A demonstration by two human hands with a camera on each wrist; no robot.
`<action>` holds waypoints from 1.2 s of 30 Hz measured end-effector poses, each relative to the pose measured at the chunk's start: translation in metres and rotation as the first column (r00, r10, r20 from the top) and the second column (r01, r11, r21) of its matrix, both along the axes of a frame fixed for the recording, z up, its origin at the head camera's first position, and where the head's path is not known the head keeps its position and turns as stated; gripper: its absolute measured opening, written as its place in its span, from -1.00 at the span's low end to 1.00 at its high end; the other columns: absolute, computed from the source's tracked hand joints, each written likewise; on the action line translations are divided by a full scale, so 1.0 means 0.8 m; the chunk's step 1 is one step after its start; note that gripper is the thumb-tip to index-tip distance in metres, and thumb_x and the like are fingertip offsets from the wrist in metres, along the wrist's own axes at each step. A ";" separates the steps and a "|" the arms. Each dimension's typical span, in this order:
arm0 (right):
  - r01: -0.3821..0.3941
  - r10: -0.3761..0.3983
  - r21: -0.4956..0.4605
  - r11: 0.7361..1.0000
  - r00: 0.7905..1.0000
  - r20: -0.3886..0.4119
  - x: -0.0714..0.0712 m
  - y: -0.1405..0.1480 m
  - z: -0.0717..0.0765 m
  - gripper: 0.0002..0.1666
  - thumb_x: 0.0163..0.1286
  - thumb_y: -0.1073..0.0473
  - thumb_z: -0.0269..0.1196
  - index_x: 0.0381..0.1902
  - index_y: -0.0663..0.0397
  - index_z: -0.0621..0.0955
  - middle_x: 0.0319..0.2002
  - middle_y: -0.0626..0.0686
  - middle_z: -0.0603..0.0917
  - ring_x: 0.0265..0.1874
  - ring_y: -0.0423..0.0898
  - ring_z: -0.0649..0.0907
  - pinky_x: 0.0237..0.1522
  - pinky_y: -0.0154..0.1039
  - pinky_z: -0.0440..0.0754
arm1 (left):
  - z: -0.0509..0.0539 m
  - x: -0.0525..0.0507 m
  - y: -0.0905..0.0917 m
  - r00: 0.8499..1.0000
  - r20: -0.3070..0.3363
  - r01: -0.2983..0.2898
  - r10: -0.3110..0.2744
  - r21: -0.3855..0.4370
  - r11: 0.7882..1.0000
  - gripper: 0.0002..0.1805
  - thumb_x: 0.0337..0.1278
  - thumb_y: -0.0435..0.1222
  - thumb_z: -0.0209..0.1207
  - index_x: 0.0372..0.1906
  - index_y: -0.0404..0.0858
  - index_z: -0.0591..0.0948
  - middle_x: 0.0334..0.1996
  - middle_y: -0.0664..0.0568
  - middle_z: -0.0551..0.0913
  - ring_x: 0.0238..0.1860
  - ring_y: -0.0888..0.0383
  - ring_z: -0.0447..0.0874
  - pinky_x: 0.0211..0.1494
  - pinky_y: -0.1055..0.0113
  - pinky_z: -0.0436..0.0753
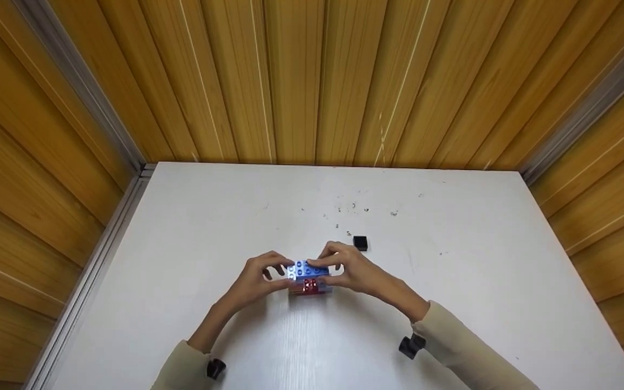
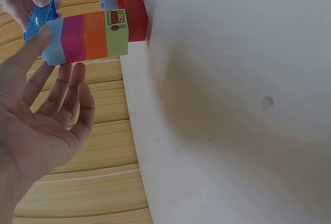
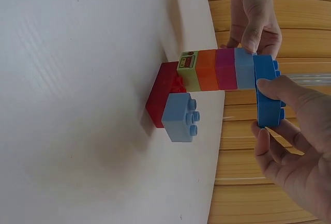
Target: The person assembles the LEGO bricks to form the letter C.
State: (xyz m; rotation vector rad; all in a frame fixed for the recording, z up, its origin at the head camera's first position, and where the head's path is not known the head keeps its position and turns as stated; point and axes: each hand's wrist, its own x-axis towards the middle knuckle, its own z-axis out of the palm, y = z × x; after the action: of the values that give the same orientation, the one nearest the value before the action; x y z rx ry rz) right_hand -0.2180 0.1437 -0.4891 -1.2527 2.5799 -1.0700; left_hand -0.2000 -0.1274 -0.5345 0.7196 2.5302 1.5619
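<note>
A tower of toy building bricks stands on a long red brick [image 3: 161, 97]: a green brick [image 2: 117, 33] with a printed picture, then an orange brick [image 2: 95, 36], a magenta brick [image 2: 73, 39] and a light blue brick [image 2: 56, 43]. My left hand [image 1: 252, 280] grips the tower's upper end, thumb and fingers at the light blue brick. A longer blue brick [image 3: 268, 102] lies across the top, pinched by my right hand [image 1: 359, 271]; whether it is fully seated I cannot tell. Another light blue brick [image 3: 178, 118] sits on the red brick's other end.
A small black square block [image 1: 360, 243] lies on the white table [image 1: 209, 216], just beyond my right hand. Dark specks mark the tabletop behind the bricks. Wood-patterned panels [image 1: 296, 81] rise along the table's back and sides.
</note>
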 end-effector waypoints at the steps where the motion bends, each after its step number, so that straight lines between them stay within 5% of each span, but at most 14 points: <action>1: 0.004 -0.004 -0.002 1.000 1.000 0.000 0.000 0.000 0.000 -0.52 0.26 0.29 0.46 0.15 0.05 0.71 -0.18 0.08 0.67 -0.21 -0.09 0.62 -0.18 -0.28 0.64 | 0.000 0.000 0.000 1.000 -0.001 0.000 0.000 -0.001 1.000 -0.62 0.12 -0.24 0.45 0.06 -0.22 0.74 -0.10 -0.05 0.74 -0.13 -0.04 0.70 -0.17 0.39 0.59; 9: 0.054 -0.055 -0.006 0.999 0.998 -0.030 0.010 0.002 -0.001 -0.51 0.29 0.24 0.45 0.19 0.03 0.70 -0.04 0.07 0.72 -0.06 -0.03 0.69 -0.04 -0.16 0.70 | 0.002 0.001 0.004 1.000 -0.012 -0.005 0.005 -0.036 0.999 -0.62 0.14 -0.24 0.45 0.07 -0.23 0.74 -0.09 -0.03 0.73 -0.14 -0.01 0.71 -0.15 0.18 0.69; 14: 0.080 -0.077 -0.048 0.996 0.996 0.053 0.012 0.011 0.000 -0.46 0.37 0.14 0.39 0.30 0.00 0.62 0.15 0.12 0.69 0.08 0.05 0.69 0.04 -0.03 0.72 | 0.002 0.002 0.006 1.000 -0.011 -0.016 0.016 -0.034 0.999 -0.62 0.13 -0.20 0.46 0.05 -0.21 0.75 -0.12 -0.03 0.74 -0.16 0.01 0.70 -0.15 0.06 0.70; 24: 0.200 -0.196 -0.216 0.956 0.980 0.041 -0.011 0.046 0.007 -0.59 0.37 0.31 0.36 0.18 0.11 0.68 -0.02 0.09 0.76 -0.13 -0.04 0.74 -0.13 -0.27 0.75 | 0.005 -0.002 0.009 1.000 0.000 -0.019 0.019 -0.047 0.999 -0.61 0.11 -0.21 0.46 0.06 -0.20 0.75 -0.10 -0.01 0.74 -0.15 -0.01 0.70 -0.19 0.38 0.60; 32: 0.314 -0.310 -0.128 0.941 0.949 0.052 -0.041 0.083 -0.021 -0.57 0.36 0.36 0.35 0.19 0.15 0.68 -0.03 0.14 0.76 -0.13 0.07 0.73 -0.21 -0.33 0.71 | 0.007 -0.012 0.011 1.000 -0.015 -0.004 0.003 -0.059 0.998 -0.60 0.12 -0.18 0.46 0.06 -0.20 0.75 -0.09 0.00 0.75 -0.14 -0.04 0.71 -0.22 0.42 0.57; 36: 0.367 -0.363 -0.078 0.927 0.930 0.056 -0.054 0.097 -0.045 -0.52 0.33 0.39 0.36 0.21 0.22 0.65 0.06 0.25 0.72 -0.05 0.21 0.71 -0.19 -0.20 0.73 | 0.006 -0.015 0.011 1.000 -0.013 0.004 -0.004 -0.056 0.998 -0.60 0.11 -0.18 0.47 0.06 -0.21 0.75 -0.09 -0.02 0.75 -0.15 -0.07 0.72 -0.25 0.42 0.57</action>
State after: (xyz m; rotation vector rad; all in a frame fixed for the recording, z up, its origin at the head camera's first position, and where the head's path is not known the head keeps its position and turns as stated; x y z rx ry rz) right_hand -0.2613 0.2216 -0.5250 -0.7648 2.8325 -1.2631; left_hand -0.2116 -0.1187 -0.5295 0.7301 2.5688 1.4834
